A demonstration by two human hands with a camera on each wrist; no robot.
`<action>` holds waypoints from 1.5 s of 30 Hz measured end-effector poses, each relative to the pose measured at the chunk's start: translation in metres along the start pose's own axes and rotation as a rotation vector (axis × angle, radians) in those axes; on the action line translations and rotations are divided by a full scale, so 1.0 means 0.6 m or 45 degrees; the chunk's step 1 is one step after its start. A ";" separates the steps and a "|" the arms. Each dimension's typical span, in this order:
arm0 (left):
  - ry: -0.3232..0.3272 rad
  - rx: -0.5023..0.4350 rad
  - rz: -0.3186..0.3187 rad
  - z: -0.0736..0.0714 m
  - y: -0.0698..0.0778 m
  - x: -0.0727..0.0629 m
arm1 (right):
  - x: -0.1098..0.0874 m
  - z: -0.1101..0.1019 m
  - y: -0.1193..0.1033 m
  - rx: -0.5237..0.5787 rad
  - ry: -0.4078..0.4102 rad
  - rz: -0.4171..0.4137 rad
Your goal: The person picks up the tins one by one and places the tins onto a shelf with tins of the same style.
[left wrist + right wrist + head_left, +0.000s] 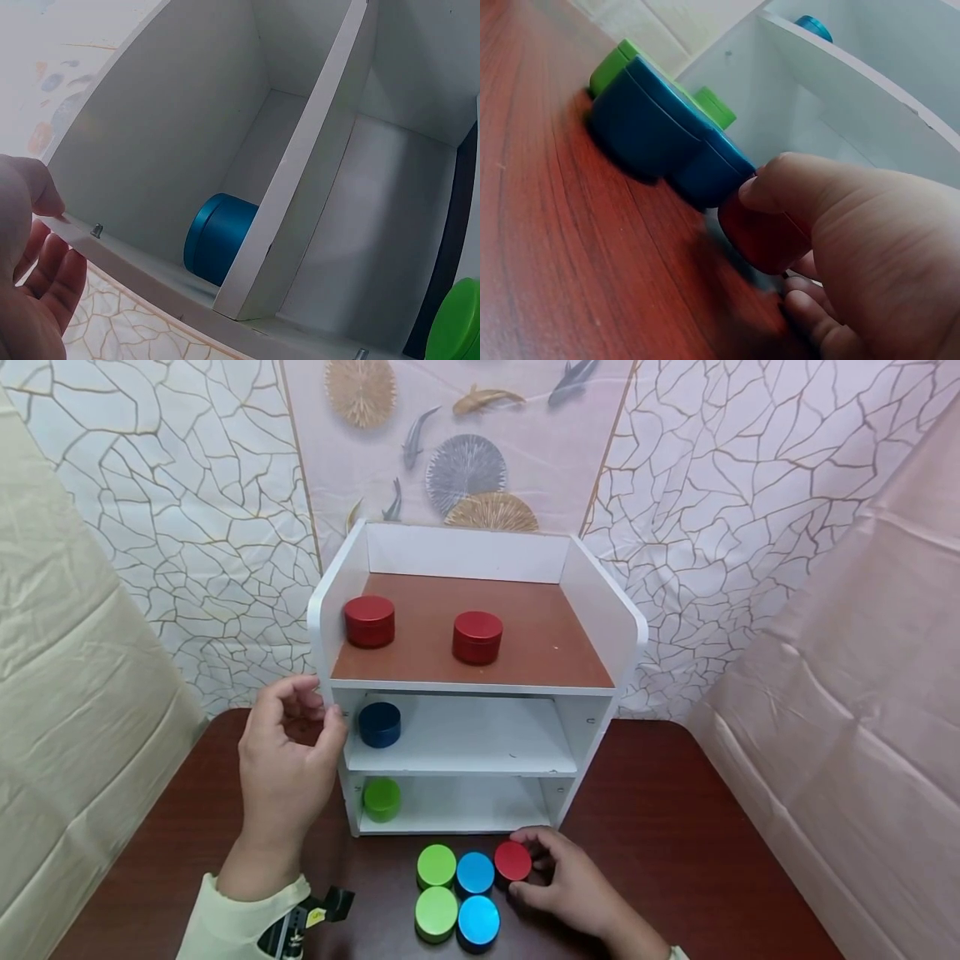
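Note:
Beside the left edge of a small white shelf unit [465, 691], my left hand [288, 768] holds the front of its side panel, thumb at the front edge and fingers outside. In the left wrist view, the panel edge runs between that thumb and the curled fingers [64, 277]. My right hand [566, 881] pinches a round red tin [513, 861] between thumb and fingers, at the front of the table. Left of this tin stand two blue tins [476, 873] and two green tins [436, 867], grouped closely together. The right wrist view shows the thumb on the red tin's [761, 236] lid edge.
Two red tins [477, 637] stand on the unit's brown top. A dark blue tin [379, 725] sits at the left of the middle shelf, a green tin [382, 799] at the left of the bottom shelf. Patterned cloth [150, 510] hangs behind the dark wooden table [675, 860].

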State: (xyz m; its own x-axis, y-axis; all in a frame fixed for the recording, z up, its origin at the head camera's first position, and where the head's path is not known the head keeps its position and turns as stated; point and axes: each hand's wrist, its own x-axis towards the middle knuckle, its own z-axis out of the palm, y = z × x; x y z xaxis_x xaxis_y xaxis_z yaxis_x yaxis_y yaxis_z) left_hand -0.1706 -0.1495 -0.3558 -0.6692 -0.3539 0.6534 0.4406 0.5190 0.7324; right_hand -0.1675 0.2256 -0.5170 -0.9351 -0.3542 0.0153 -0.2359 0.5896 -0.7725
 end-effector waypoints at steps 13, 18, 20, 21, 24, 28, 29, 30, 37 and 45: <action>0.002 -0.019 -0.001 0.001 -0.002 0.001 | -0.004 -0.005 0.000 0.053 0.047 -0.040; 0.004 -0.018 0.001 0.001 -0.002 0.001 | -0.006 -0.006 0.001 0.075 0.064 -0.107; 0.004 -0.016 0.002 0.001 -0.002 0.001 | -0.006 -0.007 0.000 0.081 0.078 -0.121; 0.005 -0.016 0.002 0.001 -0.002 0.002 | -0.006 -0.007 0.000 0.084 0.082 -0.117; 0.006 -0.014 0.000 0.001 -0.002 0.002 | -0.006 -0.008 -0.002 0.097 0.092 -0.097; 0.005 -0.010 -0.001 0.001 -0.002 0.001 | -0.006 -0.009 -0.003 0.120 0.100 -0.085; 0.005 -0.010 0.000 0.001 -0.002 0.001 | -0.006 -0.009 -0.003 0.126 0.104 -0.091; 0.005 -0.009 0.001 0.001 -0.003 0.001 | -0.006 -0.009 -0.002 0.127 0.111 -0.097; 0.005 -0.007 0.008 0.001 -0.002 0.002 | -0.007 -0.010 -0.002 0.172 0.161 -0.162; 0.004 -0.002 0.007 0.001 -0.003 0.001 | -0.011 -0.012 -0.004 0.170 0.204 -0.189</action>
State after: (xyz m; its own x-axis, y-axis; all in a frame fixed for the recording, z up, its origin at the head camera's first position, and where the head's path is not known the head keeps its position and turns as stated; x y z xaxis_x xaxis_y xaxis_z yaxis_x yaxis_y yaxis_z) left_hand -0.1722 -0.1503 -0.3569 -0.6648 -0.3533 0.6582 0.4453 0.5201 0.7289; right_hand -0.1628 0.2314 -0.5105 -0.9253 -0.3038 0.2271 -0.3468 0.4351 -0.8309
